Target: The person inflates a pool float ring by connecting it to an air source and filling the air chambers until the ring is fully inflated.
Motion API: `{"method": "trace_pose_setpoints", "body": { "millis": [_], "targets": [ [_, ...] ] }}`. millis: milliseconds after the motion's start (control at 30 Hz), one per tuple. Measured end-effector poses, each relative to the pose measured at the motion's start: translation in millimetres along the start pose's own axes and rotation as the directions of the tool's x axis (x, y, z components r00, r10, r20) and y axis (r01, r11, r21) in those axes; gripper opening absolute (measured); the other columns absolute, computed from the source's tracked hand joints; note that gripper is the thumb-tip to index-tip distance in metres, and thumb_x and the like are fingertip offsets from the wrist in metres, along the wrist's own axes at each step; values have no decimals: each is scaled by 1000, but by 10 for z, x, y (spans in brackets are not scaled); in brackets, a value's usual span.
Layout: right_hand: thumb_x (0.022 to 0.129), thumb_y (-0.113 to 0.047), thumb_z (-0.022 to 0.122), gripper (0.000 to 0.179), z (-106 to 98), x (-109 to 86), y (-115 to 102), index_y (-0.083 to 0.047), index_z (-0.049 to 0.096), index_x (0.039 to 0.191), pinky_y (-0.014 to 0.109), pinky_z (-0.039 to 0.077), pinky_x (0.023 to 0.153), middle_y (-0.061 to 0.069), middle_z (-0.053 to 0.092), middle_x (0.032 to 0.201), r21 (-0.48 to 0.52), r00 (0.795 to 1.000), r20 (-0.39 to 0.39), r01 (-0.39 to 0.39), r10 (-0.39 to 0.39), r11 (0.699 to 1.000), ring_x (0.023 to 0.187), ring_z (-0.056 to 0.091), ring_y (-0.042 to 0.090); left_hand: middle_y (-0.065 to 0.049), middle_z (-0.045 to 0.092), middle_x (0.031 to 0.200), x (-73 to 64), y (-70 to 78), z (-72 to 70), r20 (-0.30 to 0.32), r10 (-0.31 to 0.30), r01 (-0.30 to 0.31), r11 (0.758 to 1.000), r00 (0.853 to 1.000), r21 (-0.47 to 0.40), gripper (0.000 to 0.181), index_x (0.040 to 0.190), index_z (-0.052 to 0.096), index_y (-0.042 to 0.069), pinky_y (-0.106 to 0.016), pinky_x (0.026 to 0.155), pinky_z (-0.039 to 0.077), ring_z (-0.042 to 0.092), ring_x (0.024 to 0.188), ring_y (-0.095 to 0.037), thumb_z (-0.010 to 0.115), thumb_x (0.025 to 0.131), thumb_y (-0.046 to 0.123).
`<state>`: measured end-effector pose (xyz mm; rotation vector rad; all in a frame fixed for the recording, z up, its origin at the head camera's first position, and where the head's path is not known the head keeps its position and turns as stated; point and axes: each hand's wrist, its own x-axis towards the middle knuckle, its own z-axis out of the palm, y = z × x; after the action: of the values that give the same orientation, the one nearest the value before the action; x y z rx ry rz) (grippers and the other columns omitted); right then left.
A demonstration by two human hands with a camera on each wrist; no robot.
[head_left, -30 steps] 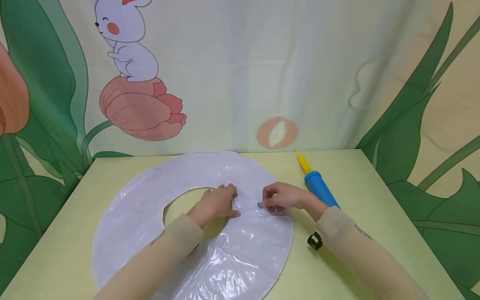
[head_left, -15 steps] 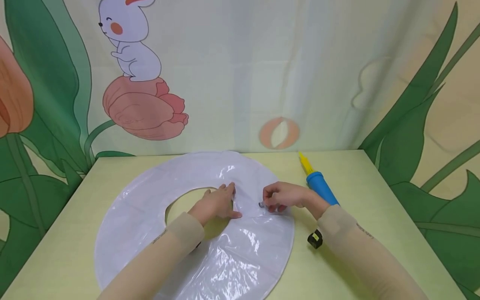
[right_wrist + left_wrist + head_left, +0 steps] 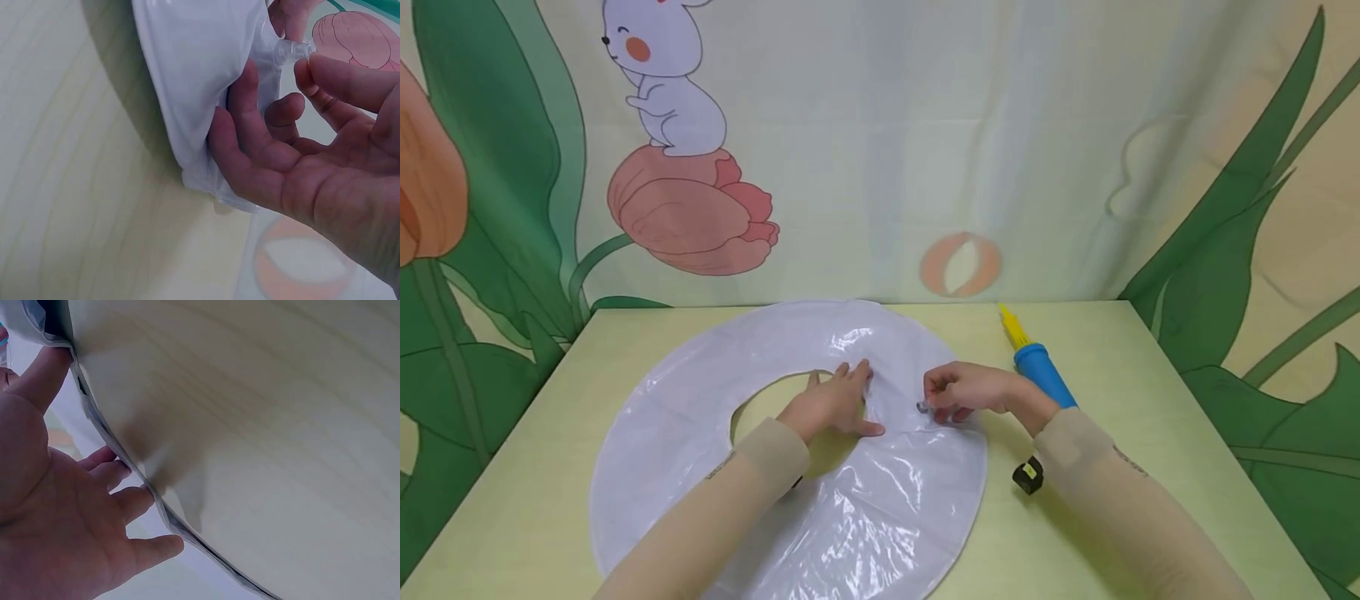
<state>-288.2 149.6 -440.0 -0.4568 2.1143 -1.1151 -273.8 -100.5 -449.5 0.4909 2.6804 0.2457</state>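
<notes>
A white, shiny swim ring (image 3: 662, 433) lies nearly flat on the table, wrinkled over its front part. My left hand (image 3: 831, 408) reaches across the hole, its fingers spread and extended. In the left wrist view, the left fingertips touch the ring's inner edge (image 3: 106, 431). On the ring's right side, my right hand (image 3: 970, 392) pinches the end of a clear valve (image 3: 289, 52) between thumb and forefinger. Its other fingers rest against the white vinyl (image 3: 194, 69), which is lifted and folded in the right wrist view.
A blue hand pump (image 3: 1043, 375) with a yellow nozzle (image 3: 1013, 325) lies behind my right wrist, partly hidden by it. Below that wrist shows a small black block (image 3: 1028, 475). A printed curtain (image 3: 850, 167) hangs along the table's back edge.
The view has shifted slightly. Both hands keep almost the same place on the ring, and the right hand still pinches the valve.
</notes>
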Motion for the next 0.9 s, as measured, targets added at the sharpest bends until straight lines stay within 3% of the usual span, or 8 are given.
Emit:
{"method": "trace_pose_setpoints", "body": {
  "millis": [467, 667, 767, 900],
  "targets": [
    [99, -10, 61, 9, 23, -24, -53, -3, 57, 93, 40, 54, 81, 14, 66, 99, -10, 1000, -21, 12, -12, 1000, 92, 68, 26, -18, 25, 165, 7, -18, -14, -7, 26, -26, 999, 1000, 21, 113, 162, 15, 1, -65, 117, 11, 17, 153, -37, 76, 87, 58],
    [99, -11, 60, 10, 43, -38, -73, -3, 61, 93, 40, 55, 80, 12, 67, 95, -83, 999, -37, 23, -26, 996, 89, 66, 26, -17, 34, 162, 1, -13, -20, -53, 84, -82, 996, 995, 40, 99, 158, 28, 6, -67, 115, 16, 27, 149, -41, 77, 88, 55],
    [99, -11, 60, 12, 54, -53, -88, -2, 62, 93, 36, 53, 76, 10, 63, 88, -132, 999, -49, 6, -12, 991, 84, 62, 24, -16, 39, 158, 3, 35, -71, -95, 128, -126, 992, 987, 30, 81, 154, 39, 13, -68, 113, 20, 34, 146, -37, 77, 91, 46],
    [102, -14, 59, 15, 44, -69, -42, -1, 63, 95, 29, 45, 64, 6, 53, 71, -186, 999, -34, 24, -31, 982, 66, 51, 19, -16, 43, 154, 11, 154, -147, -147, 265, -269, 963, 953, -8, 55, 144, 56, 20, -66, 108, 29, 43, 141, -33, 76, 94, 36]
  ]
}}
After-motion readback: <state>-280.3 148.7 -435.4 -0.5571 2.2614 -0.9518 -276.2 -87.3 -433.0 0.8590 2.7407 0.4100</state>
